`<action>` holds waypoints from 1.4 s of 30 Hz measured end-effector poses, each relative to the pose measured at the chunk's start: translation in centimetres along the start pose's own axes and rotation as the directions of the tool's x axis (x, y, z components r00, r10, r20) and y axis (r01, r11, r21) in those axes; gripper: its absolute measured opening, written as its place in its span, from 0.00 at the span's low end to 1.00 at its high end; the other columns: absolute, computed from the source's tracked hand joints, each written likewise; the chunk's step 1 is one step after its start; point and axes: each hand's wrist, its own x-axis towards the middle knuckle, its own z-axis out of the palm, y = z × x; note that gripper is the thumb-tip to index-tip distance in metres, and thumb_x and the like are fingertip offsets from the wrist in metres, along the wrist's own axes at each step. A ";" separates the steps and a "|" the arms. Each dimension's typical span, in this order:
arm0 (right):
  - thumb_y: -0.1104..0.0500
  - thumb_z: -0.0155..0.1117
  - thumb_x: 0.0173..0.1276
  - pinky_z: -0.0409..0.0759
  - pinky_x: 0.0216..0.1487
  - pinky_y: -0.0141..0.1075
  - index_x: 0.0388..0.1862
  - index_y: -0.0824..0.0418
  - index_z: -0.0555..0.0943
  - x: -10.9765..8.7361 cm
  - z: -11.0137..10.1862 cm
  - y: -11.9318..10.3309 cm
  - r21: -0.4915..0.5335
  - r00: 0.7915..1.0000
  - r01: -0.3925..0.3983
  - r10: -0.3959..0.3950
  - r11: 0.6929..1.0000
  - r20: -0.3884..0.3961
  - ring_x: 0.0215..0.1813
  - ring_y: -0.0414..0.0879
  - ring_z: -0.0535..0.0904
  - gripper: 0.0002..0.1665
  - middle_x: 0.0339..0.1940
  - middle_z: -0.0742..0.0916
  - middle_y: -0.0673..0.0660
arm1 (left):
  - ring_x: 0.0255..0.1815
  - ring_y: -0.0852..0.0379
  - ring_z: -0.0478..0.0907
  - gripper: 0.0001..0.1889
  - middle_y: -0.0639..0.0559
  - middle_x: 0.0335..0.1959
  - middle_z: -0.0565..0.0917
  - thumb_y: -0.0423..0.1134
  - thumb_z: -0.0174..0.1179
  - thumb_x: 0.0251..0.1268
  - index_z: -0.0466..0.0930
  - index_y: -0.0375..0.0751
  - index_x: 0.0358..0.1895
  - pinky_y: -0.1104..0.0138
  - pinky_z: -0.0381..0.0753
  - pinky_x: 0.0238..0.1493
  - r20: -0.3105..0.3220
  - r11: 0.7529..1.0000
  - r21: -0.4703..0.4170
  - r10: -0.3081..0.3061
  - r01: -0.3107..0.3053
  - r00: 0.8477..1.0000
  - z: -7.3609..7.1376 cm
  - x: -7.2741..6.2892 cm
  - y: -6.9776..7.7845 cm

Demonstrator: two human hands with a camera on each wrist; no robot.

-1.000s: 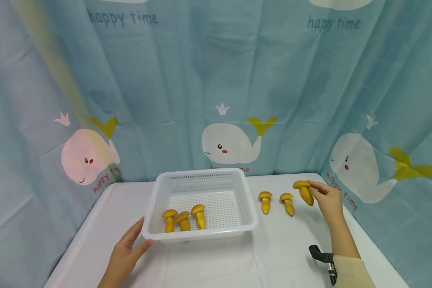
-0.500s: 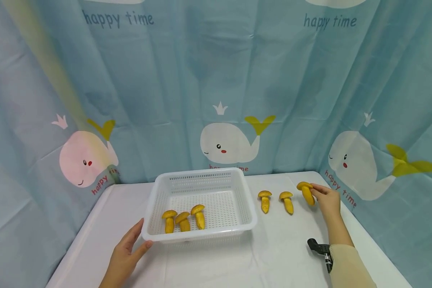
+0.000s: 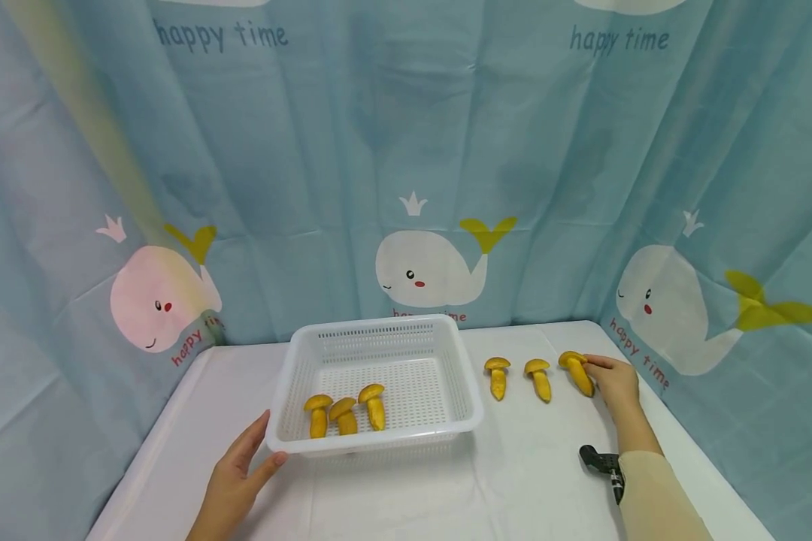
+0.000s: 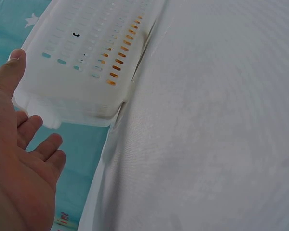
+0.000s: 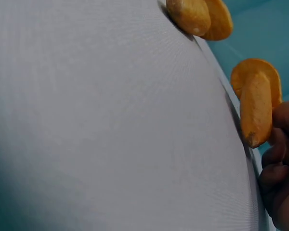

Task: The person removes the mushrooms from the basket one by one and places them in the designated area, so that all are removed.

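Note:
My right hand [image 3: 617, 385] pinches a yellow mushroom [image 3: 580, 378] by its side at the table's far right. In the right wrist view, thumb and fingers meet beside the stem of that mushroom [image 5: 255, 106]; whether it bears on the cloth I cannot tell. Two more mushrooms lie to its left, a nearer mushroom [image 3: 540, 379] and a farther mushroom [image 3: 497, 378]. My left hand [image 3: 230, 481] is at the near left corner of a white plastic basket [image 3: 477, 406], fingers relaxed and thumb at the rim. Three mushrooms [image 3: 375, 409] lie inside the basket's near left part.
A white cloth covers the table [image 3: 392, 496]. Behind and at both sides hangs a blue curtain [image 3: 311, 150] printed with whales. A black device [image 3: 602, 462] is strapped at the right wrist.
My right hand has come down and slightly right with the mushroom, lowering it to table level beside the other two. The left hand and the basket stay where they were.

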 end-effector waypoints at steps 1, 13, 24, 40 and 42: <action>0.54 0.59 0.78 0.76 0.43 0.19 0.67 0.65 0.80 0.1 0.0 0.0 -0.012 1.000 -0.006 0.006 1.000 0.006 0.65 0.54 0.73 0.24 0.70 0.78 0.66 | 0.74 0.71 0.62 0.40 0.55 0.78 0.67 0.52 0.69 0.67 0.61 0.62 0.80 0.83 0.64 0.63 0.000 1.000 -0.002 -0.001 0.001 1.000 0.0 0.0 0.0; 0.57 0.58 0.78 0.77 0.70 0.52 0.65 0.69 0.79 0.9 0.1 0.1 -0.071 1.000 -0.002 0.004 0.998 0.030 0.69 0.62 0.72 0.23 0.69 0.78 0.71 | 0.78 0.39 0.63 0.42 0.51 0.79 0.65 0.54 0.68 0.67 0.60 0.56 0.81 0.52 0.69 0.70 0.004 1.000 0.001 -0.015 0.015 1.000 0.1 0.2 0.2; 0.58 0.58 0.77 0.81 0.60 0.49 0.66 0.70 0.78 1.6 -1.0 -0.1 -0.160 0.993 0.012 0.007 0.987 0.118 0.60 0.62 0.73 0.24 0.68 0.77 0.73 | 0.74 0.71 0.63 0.40 0.52 0.78 0.67 0.52 0.69 0.67 0.61 0.58 0.80 0.89 0.59 0.59 -0.006 1.000 -0.021 0.011 -0.011 1.000 0.1 0.1 0.2; 0.59 0.55 0.79 0.72 0.70 0.62 0.74 0.63 0.72 -0.7 -2.1 -2.1 -0.153 0.993 0.110 -0.101 0.982 0.062 0.73 0.68 0.66 0.27 0.74 0.74 0.68 | 0.64 0.91 0.55 0.40 0.51 0.78 0.67 0.49 0.69 0.67 0.61 0.58 0.80 0.90 0.59 0.59 -0.009 0.998 -0.042 0.044 -0.044 0.999 0.1 -0.1 0.1; 0.57 0.56 0.79 0.73 0.69 0.60 0.73 0.61 0.74 -1.2 -2.2 -2.8 -0.146 0.991 0.132 -0.128 0.980 0.038 0.72 0.66 0.66 0.26 0.73 0.76 0.66 | 0.64 0.91 0.55 0.40 0.51 0.78 0.67 0.49 0.69 0.67 0.61 0.58 0.80 0.90 0.59 0.59 -0.009 0.998 -0.041 0.040 -0.041 0.999 0.1 -0.1 0.1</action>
